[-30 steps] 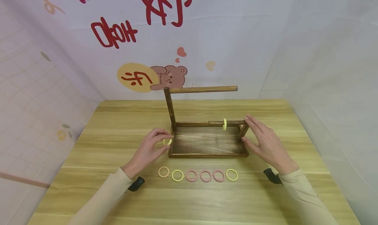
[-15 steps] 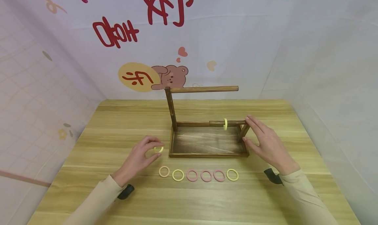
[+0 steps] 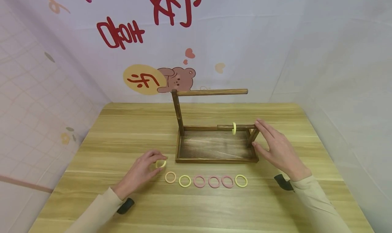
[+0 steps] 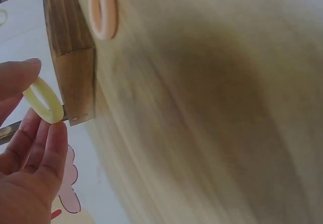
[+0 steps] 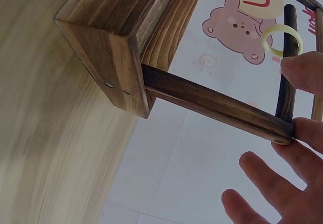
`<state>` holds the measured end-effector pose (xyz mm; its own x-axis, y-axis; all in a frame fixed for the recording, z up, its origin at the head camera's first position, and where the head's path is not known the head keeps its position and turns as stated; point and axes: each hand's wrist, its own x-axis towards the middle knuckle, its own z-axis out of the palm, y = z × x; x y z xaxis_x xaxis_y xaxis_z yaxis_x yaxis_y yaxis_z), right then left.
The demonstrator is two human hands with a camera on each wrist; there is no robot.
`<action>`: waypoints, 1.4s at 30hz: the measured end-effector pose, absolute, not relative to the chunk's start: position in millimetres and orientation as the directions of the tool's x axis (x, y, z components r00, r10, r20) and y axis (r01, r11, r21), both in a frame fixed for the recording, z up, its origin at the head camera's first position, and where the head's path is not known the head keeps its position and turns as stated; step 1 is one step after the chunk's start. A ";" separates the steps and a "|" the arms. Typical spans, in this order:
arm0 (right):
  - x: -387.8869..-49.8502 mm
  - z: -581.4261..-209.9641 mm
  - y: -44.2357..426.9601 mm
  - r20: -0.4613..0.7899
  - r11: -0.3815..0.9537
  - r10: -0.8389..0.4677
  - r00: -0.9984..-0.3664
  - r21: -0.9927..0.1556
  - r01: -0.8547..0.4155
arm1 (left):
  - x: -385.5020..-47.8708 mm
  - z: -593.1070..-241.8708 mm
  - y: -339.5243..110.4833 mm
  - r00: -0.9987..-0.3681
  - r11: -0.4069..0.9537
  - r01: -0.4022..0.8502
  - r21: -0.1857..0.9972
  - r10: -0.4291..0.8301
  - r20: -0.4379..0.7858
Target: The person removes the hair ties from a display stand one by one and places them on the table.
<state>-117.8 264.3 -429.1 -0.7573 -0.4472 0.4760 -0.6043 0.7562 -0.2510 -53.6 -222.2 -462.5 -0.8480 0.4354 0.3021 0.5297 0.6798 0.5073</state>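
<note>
Between the thumb and fingertips of my left hand (image 3: pixel 140 170) is a small yellow ring (image 4: pixel 46 103), held just above the table, left of the wooden rack (image 3: pixel 216 161). My right hand (image 3: pixel 280 151) rests against the rack's short right post (image 3: pixel 252 137), fingers fairly straight at its top end, with the thumb lower down in the head view. On the short bar (image 3: pixel 225 127) of that post hangs another yellow ring (image 3: pixel 234 128). A longer, higher bar (image 3: pixel 212 92) reaches right from the tall left post (image 3: pixel 177 112) and bears no ring.
In front of the rack a row of rings lies flat on the table (image 3: pixel 196 209): an orange ring (image 3: pixel 170 177) at the left end, a yellow ring (image 3: pixel 185 181), several pink rings (image 3: pixel 213 182), and a yellow ring (image 3: pixel 241 181) at the right. White printed cloth (image 3: pixel 245 39) stands behind.
My left hand has drawn away from the rack's left edge, toward me and to the left, carrying the yellow ring. The right hand has kept its place at the short post.
</note>
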 end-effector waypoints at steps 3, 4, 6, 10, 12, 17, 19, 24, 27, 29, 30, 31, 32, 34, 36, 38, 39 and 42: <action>-118.0 -429.1 265.0 0.469 0.757 -0.445 -0.763 -0.258 -0.600 | -50.6 -465.4 -222.7 -0.870 0.703 0.491 0.514 0.426 0.249; -117.7 -428.7 265.1 0.467 0.758 -0.444 -0.765 -0.260 -0.599 | -49.5 -466.0 -222.7 -0.879 0.713 0.473 0.518 0.420 0.226; -117.7 -428.7 265.5 0.463 0.759 -0.443 -0.768 -0.264 -0.596 | -47.5 -467.0 -223.0 -0.893 0.730 0.442 0.522 0.410 0.184; -118.0 -428.6 265.5 0.465 0.759 -0.443 -0.766 -0.260 -0.597 | -44.9 -469.8 -224.1 -0.909 0.755 0.401 0.519 0.399 0.121; -118.5 -428.8 265.5 0.468 0.758 -0.443 -0.765 -0.259 -0.598 | -43.9 -471.5 -224.6 -0.911 0.765 0.393 0.511 0.400 0.103; -118.6 -428.2 264.8 0.469 0.757 -0.443 -0.764 -0.261 -0.599 | -40.7 -476.0 -226.3 -0.915 0.776 0.377 0.505 0.397 0.073; -118.4 -428.1 264.5 0.469 0.757 -0.443 -0.764 -0.260 -0.599 | -39.5 -477.5 -227.1 -0.915 0.778 0.374 0.504 0.398 0.065; -117.8 -428.1 263.8 0.466 0.760 -0.441 -0.767 -0.261 -0.595 | -37.4 -479.8 -227.7 -0.913 0.781 0.382 0.494 0.401 0.072; -117.9 -428.7 263.6 0.462 0.761 -0.440 -0.770 -0.263 -0.593 | -36.4 -480.7 -227.8 -0.913 0.780 0.385 0.494 0.400 0.080; -118.3 -429.1 263.7 0.461 0.762 -0.441 -0.770 -0.262 -0.593 | -35.7 -481.2 -227.7 -0.913 0.780 0.387 0.491 0.400 0.084; -118.3 -429.2 263.7 0.462 0.761 -0.441 -0.770 -0.262 -0.593 | -35.4 -481.5 -227.7 -0.913 0.781 0.388 0.490 0.400 0.084; -118.3 -429.3 263.7 0.463 0.761 -0.440 -0.770 -0.262 -0.593 | -35.1 -481.7 -227.8 -0.912 0.781 0.388 0.490 0.400 0.086; -118.3 -429.4 263.6 0.464 0.761 -0.440 -0.769 -0.261 -0.593 | -34.9 -481.9 -227.8 -0.912 0.781 0.391 0.487 0.401 0.088; -118.3 -429.4 263.7 0.468 0.761 -0.438 -0.767 -0.261 -0.594 | -34.6 -482.3 -228.0 -0.911 0.783 0.393 0.481 0.401 0.092; -118.3 -429.5 263.8 0.471 0.760 -0.438 -0.766 -0.261 -0.595 | -34.3 -482.6 -228.3 -0.910 0.782 0.397 0.479 0.403 0.097; -118.4 -429.7 264.0 0.473 0.759 -0.438 -0.764 -0.260 -0.596 | -33.9 -482.6 -228.6 -0.908 0.778 0.402 0.482 0.406 0.101; -118.4 -429.7 264.0 0.474 0.759 -0.438 -0.764 -0.260 -0.597 | -33.5 -482.6 -228.8 -0.908 0.776 0.401 0.486 0.406 0.101; -118.4 -429.9 264.0 0.475 0.759 -0.438 -0.763 -0.258 -0.597 | -32.2 -482.2 -229.5 -0.908 0.764 0.399 0.507 0.408 0.101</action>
